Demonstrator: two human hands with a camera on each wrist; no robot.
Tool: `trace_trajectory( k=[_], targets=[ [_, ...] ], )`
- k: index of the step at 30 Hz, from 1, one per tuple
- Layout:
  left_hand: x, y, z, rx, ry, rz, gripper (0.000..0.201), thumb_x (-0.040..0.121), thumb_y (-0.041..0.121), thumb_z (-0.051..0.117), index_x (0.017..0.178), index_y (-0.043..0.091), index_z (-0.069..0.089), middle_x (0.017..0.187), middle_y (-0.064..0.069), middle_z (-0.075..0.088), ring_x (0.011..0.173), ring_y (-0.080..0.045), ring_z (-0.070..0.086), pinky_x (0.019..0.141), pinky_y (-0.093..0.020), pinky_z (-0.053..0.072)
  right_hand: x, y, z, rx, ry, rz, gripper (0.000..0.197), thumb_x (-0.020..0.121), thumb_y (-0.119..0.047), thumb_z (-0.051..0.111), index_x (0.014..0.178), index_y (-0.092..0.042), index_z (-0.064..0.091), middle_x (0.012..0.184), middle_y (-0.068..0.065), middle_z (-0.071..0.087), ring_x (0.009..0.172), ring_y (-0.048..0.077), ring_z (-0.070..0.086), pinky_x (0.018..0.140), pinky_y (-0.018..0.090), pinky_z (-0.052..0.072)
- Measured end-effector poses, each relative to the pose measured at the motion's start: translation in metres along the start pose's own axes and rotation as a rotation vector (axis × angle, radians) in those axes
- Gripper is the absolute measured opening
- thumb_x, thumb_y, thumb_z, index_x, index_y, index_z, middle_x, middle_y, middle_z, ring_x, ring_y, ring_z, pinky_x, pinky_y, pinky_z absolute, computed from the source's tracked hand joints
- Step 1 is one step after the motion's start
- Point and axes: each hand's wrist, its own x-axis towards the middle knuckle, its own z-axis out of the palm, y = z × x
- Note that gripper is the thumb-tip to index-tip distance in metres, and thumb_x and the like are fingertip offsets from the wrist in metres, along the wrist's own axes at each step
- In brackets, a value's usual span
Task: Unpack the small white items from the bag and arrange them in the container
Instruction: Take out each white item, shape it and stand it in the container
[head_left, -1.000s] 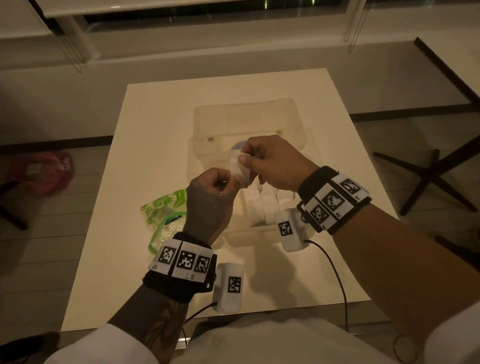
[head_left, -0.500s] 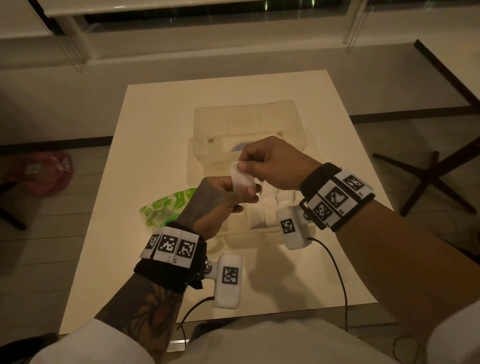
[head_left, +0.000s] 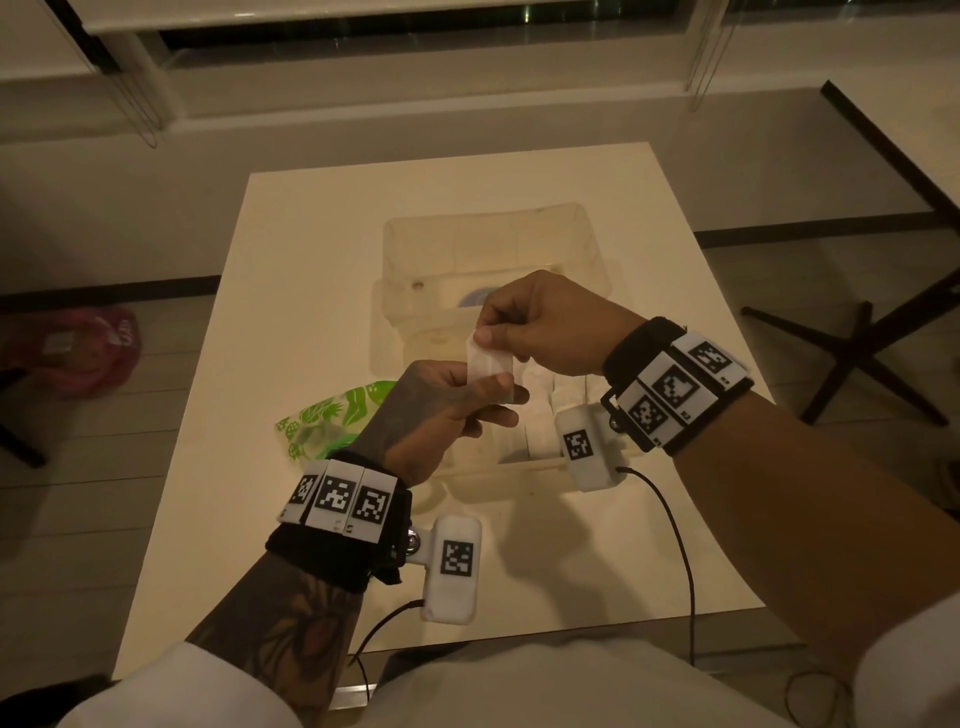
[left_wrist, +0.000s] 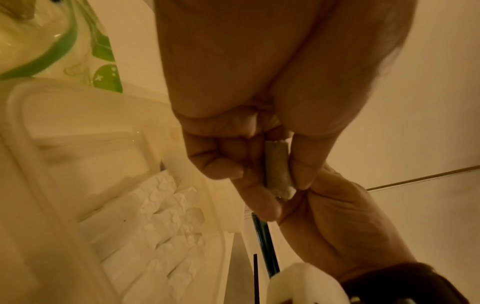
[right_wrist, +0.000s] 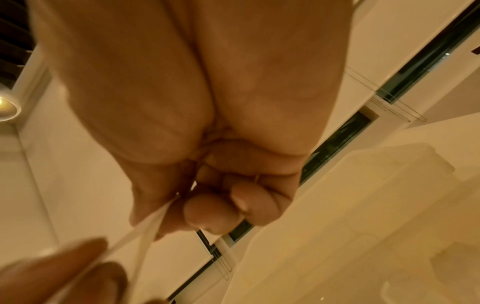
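A small white wrapped item (head_left: 489, 364) is held above the table between both hands. My left hand (head_left: 485, 402) pinches its lower part between thumb and fingers; the left wrist view shows the item (left_wrist: 278, 168) squeezed there. My right hand (head_left: 489, 326) pinches its upper edge, and the thin wrapper (right_wrist: 145, 224) shows between thumb and forefinger. Below lies a clear plastic container (head_left: 519, 460) with rows of white items (head_left: 540, 434) packed in it, seen too as white items (left_wrist: 168, 216). The green printed bag (head_left: 332, 421) lies left of it.
The container's open lid (head_left: 592, 244) stands at the far side. The cream table (head_left: 322, 260) ends close to my body. A black chair base (head_left: 862, 353) stands on the floor to the right, a pink object (head_left: 78, 348) to the left. Cables hang from both wrist cameras.
My left hand has turned and stretched its fingers forward under the item, which now sits slightly lower and tilted. The right hand keeps its pinch on the top edge.
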Motion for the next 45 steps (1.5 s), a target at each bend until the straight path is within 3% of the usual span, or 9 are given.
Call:
trace_trajectory(
  k=[5, 9, 13, 18, 23, 27, 31, 40, 45],
  targets=[
    [0.002, -0.002, -0.004, 0.020, -0.034, -0.044, 0.024, 0.093, 0.032, 0.059, 0.099, 0.013, 0.073, 0.102, 0.002, 0.075, 0.092, -0.018, 0.071, 0.074, -0.034, 0.047, 0.001, -0.001, -0.005, -0.032, -0.035, 0.012, 0.013, 0.093, -0.023, 0.062, 0.082, -0.021, 0.069, 0.067, -0.010, 0.063, 0.060, 0.005, 0.055, 0.062, 0.024, 0.049],
    [0.003, -0.004, -0.003, -0.014, -0.004, -0.022, 0.020, 0.091, 0.029, 0.062, 0.096, 0.013, 0.074, 0.098, -0.002, 0.075, 0.084, -0.015, 0.068, 0.072, -0.033, 0.046, 0.005, -0.004, -0.008, -0.088, -0.012, 0.015, 0.012, 0.093, -0.023, 0.062, 0.082, -0.023, 0.067, 0.065, -0.013, 0.060, 0.056, -0.003, 0.052, 0.060, 0.017, 0.043],
    [0.006, -0.008, -0.002, -0.098, 0.007, -0.037, 0.021, 0.091, 0.026, 0.063, 0.101, 0.010, 0.071, 0.099, -0.007, 0.075, 0.084, -0.017, 0.068, 0.070, -0.031, 0.046, 0.009, -0.004, -0.006, -0.136, 0.001, 0.032, 0.011, 0.094, -0.023, 0.061, 0.084, -0.021, 0.066, 0.069, -0.011, 0.059, 0.058, 0.001, 0.051, 0.059, 0.017, 0.041],
    [0.008, -0.010, 0.000, -0.068, 0.059, -0.024, 0.021, 0.095, 0.030, 0.057, 0.098, 0.016, 0.072, 0.102, 0.001, 0.075, 0.094, -0.019, 0.067, 0.073, -0.032, 0.047, 0.008, -0.003, -0.007, -0.133, 0.004, 0.032, 0.011, 0.094, -0.022, 0.061, 0.084, -0.021, 0.066, 0.067, -0.012, 0.058, 0.052, -0.006, 0.050, 0.052, 0.008, 0.038],
    [0.008, -0.011, -0.001, -0.020, 0.028, 0.023, 0.024, 0.099, 0.026, 0.050, 0.102, 0.015, 0.071, 0.103, 0.000, 0.074, 0.089, -0.016, 0.068, 0.073, -0.035, 0.046, 0.008, 0.000, -0.007, -0.130, 0.014, 0.042, 0.010, 0.094, -0.022, 0.061, 0.085, -0.021, 0.066, 0.073, -0.009, 0.061, 0.058, 0.001, 0.050, 0.058, 0.016, 0.042],
    [0.009, -0.013, -0.001, -0.042, 0.102, 0.051, 0.021, 0.095, 0.027, 0.057, 0.106, 0.013, 0.068, 0.101, -0.001, 0.075, 0.088, -0.016, 0.070, 0.071, -0.033, 0.047, 0.008, -0.002, -0.007, -0.120, 0.040, 0.043, 0.011, 0.094, -0.022, 0.060, 0.088, -0.017, 0.067, 0.072, -0.009, 0.061, 0.057, 0.000, 0.050, 0.058, 0.015, 0.041],
    [0.012, -0.013, -0.001, -0.109, 0.170, 0.021, 0.026, 0.099, 0.029, 0.050, 0.103, 0.011, 0.067, 0.095, -0.006, 0.075, 0.085, -0.019, 0.071, 0.065, -0.031, 0.046, 0.008, -0.002, -0.009, -0.129, 0.027, 0.048, 0.012, 0.095, -0.021, 0.059, 0.091, -0.014, 0.068, 0.076, -0.007, 0.061, 0.062, 0.002, 0.050, 0.061, 0.016, 0.041],
    [0.008, -0.014, -0.001, 0.026, 0.204, 0.105, 0.026, 0.098, 0.022, 0.053, 0.106, 0.003, 0.068, 0.095, -0.008, 0.076, 0.083, -0.021, 0.072, 0.071, -0.036, 0.049, 0.005, 0.000, -0.010, -0.133, -0.005, 0.055, 0.007, 0.094, -0.021, 0.061, 0.088, -0.021, 0.065, 0.072, -0.009, 0.061, 0.060, 0.003, 0.051, 0.059, 0.018, 0.042],
    [0.005, -0.017, 0.000, -0.015, 0.173, 0.072, 0.019, 0.098, 0.021, 0.053, 0.101, 0.011, 0.069, 0.097, -0.005, 0.075, 0.082, -0.019, 0.072, 0.068, -0.031, 0.049, 0.006, 0.003, -0.009, -0.122, -0.010, 0.066, 0.003, 0.091, -0.019, 0.065, 0.089, -0.021, 0.066, 0.074, -0.007, 0.063, 0.063, 0.007, 0.055, 0.063, 0.021, 0.047]
  ],
)
